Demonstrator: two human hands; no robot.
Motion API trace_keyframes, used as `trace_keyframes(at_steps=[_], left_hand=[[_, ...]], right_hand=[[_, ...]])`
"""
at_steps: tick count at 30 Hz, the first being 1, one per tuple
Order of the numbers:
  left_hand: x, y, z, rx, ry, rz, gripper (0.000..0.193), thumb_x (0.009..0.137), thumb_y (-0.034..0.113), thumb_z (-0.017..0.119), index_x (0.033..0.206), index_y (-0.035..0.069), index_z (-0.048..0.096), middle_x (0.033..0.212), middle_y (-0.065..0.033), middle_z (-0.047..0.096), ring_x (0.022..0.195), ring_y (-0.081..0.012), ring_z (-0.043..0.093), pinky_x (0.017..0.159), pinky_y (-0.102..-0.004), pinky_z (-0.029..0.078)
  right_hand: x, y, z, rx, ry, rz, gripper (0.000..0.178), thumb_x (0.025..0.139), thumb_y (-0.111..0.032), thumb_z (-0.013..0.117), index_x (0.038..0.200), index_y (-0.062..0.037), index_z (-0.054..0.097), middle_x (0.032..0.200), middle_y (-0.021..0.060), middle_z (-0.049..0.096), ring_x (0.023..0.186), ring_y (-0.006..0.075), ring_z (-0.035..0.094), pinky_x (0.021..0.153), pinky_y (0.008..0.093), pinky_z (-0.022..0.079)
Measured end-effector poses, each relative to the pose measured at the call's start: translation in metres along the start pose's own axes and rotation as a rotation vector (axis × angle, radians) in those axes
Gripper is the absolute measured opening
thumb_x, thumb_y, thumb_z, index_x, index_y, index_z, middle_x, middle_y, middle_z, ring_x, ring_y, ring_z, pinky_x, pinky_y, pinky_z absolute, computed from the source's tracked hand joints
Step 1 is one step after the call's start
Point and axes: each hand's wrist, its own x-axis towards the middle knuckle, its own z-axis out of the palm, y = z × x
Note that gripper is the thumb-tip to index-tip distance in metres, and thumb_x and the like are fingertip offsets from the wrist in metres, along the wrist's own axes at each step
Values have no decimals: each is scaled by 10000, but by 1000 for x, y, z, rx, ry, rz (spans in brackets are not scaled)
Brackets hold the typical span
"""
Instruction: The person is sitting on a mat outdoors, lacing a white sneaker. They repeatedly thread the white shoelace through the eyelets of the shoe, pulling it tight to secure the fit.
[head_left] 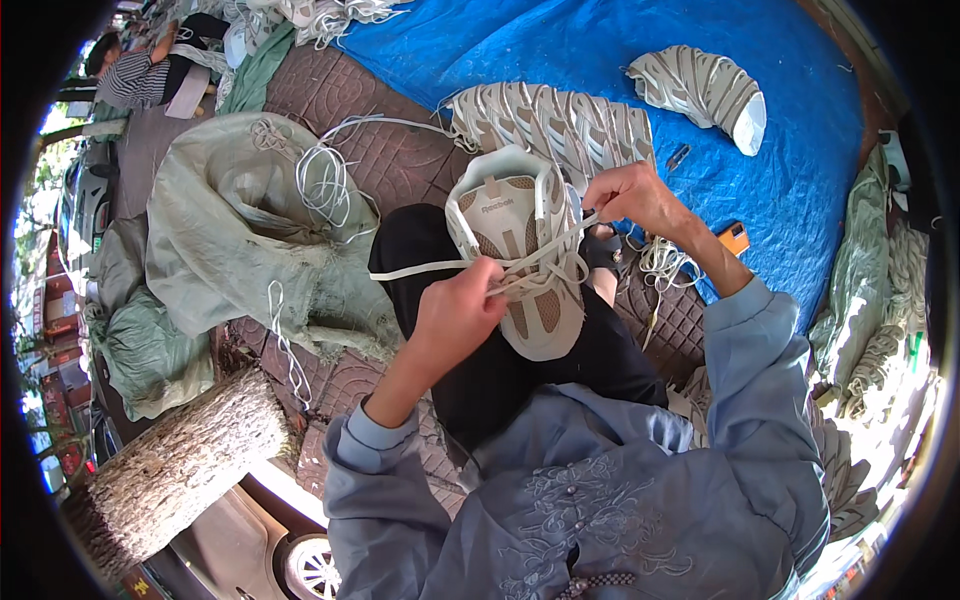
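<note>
A cream and beige shoe upper (540, 338) with brown mesh panels rests on my dark-trousered lap, toe toward me. A flat cream shoelace (420, 269) threads through its eyelets, one loose end sticking out to the left. My left hand (458, 312) is closed at the middle of the lacing, pinching the lace over the tongue. To the right of the upper, my right hand (638, 200) pinches another stretch of lace and holds it taut. Just beyond lies a row of nested shoe uppers (560, 125).
On the blue tarp (790, 215) lie another nested stack of uppers (690, 90), a small dark tool (679, 157) and an orange object (733, 238). White laces (665, 262) lie in a tangle below my right wrist. Leftward are an open pale sack (200, 230) and a tree trunk (190, 470).
</note>
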Motion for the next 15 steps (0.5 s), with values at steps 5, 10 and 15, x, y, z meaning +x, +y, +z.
trace_keyframes(at_steps=[5, 10, 15], left_hand=[[-7, -4, 9, 163, 144, 107, 80, 741, 65, 571, 727, 59, 492, 659, -78, 551, 576, -257, 569, 486, -347, 439], [-3, -12, 2, -328, 44, -15, 26, 778, 50, 548, 791, 29, 555, 673, -73, 569, 509, -156, 520, 465, -261, 404], [1, -21, -4, -932, -113, -352, 74, 816, 40, 502, 835, -6, 556, 727, -32, 594, 562, -40, 453, 487, -184, 374]], right_hand=[[-1, 1, 0, 30, -28, -9, 179, 598, 12, 554, 760, 25, 631, 620, 40, 583, 571, 59, 513, 511, 214, 396], [-2, 2, -2, 113, -50, 26, 178, 596, 17, 553, 756, 20, 631, 622, 38, 582, 561, 68, 505, 500, 224, 388], [-2, -4, -10, 44, 58, -24, 186, 587, -2, 552, 758, 7, 624, 631, 49, 577, 574, 83, 519, 532, 242, 424]])
